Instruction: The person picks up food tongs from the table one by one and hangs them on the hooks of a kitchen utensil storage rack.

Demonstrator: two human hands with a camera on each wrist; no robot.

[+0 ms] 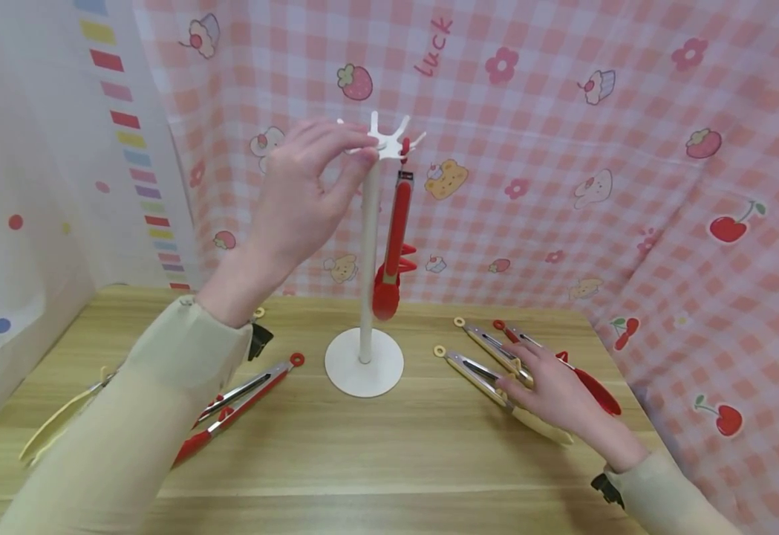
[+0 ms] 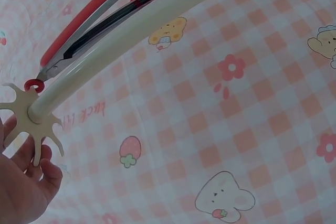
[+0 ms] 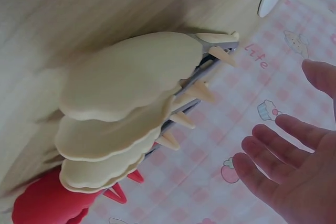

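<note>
A white stand with a round base and a ring of hooks on top stands upright mid-table. My left hand pinches the hooked top from its left side, thumb below and fingers over it. Red kitchen tongs hang by their ring from a hook on the right of the pole. Over at the right, my right hand hovers above cream tongs with its fingers extended and apart, holding nothing. Several tongs lie side by side there, among them red tongs at the far end.
On the table's left lie red tongs and cream tongs, partly covered by my left sleeve. A pink checked cloth hangs behind the wooden table and along its right side.
</note>
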